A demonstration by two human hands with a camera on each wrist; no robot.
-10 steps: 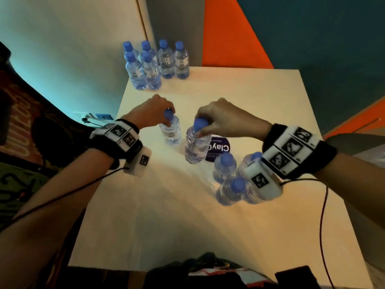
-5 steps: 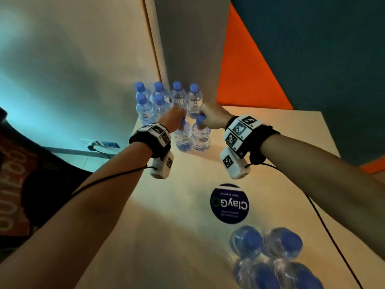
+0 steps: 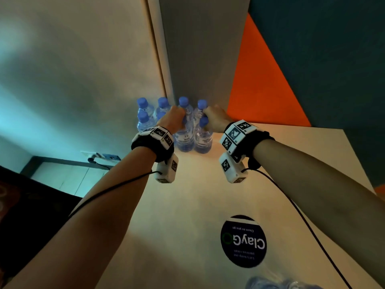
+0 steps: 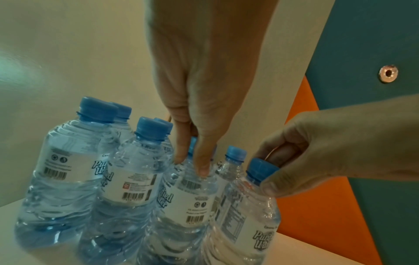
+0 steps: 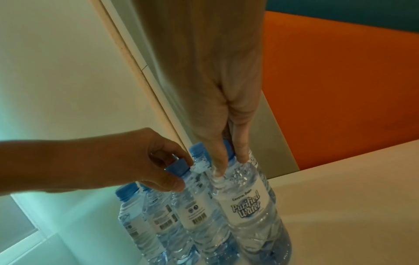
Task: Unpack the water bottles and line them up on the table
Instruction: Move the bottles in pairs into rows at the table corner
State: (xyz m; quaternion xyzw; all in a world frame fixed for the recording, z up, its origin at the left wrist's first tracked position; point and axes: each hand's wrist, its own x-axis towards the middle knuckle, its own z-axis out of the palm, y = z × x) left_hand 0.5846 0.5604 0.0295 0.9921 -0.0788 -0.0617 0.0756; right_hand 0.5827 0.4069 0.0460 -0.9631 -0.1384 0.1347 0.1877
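Several clear water bottles with blue caps (image 3: pixel 145 119) stand grouped at the far left corner of the pale table (image 3: pixel 291 163). My left hand (image 3: pixel 179 122) pinches the cap of one bottle (image 3: pixel 184 140) at the front of that group. My right hand (image 3: pixel 206 122) pinches the cap of a bottle (image 3: pixel 203 140) right beside it. Both bottles are upright with their bases at the table top. In the left wrist view my left hand (image 4: pixel 192 166) straddles the neck of its bottle (image 4: pixel 188 197). In the right wrist view my right hand (image 5: pixel 229 165) clasps the cap of its "Purified Water" bottle (image 5: pixel 247 206).
Walls close off the far corner just behind the group. A round dark "ClayGo" sticker (image 3: pixel 242 240) lies on the table near me. The blurred rest of the bottle pack (image 3: pixel 273 283) sits at the table's near edge. The table's left edge (image 3: pixel 133 215) drops to the floor.
Both hands carried their bottles from the middle of the table to the far-left group and lowered them beside it. The head view tilted up, so the pack slid to the bottom edge.
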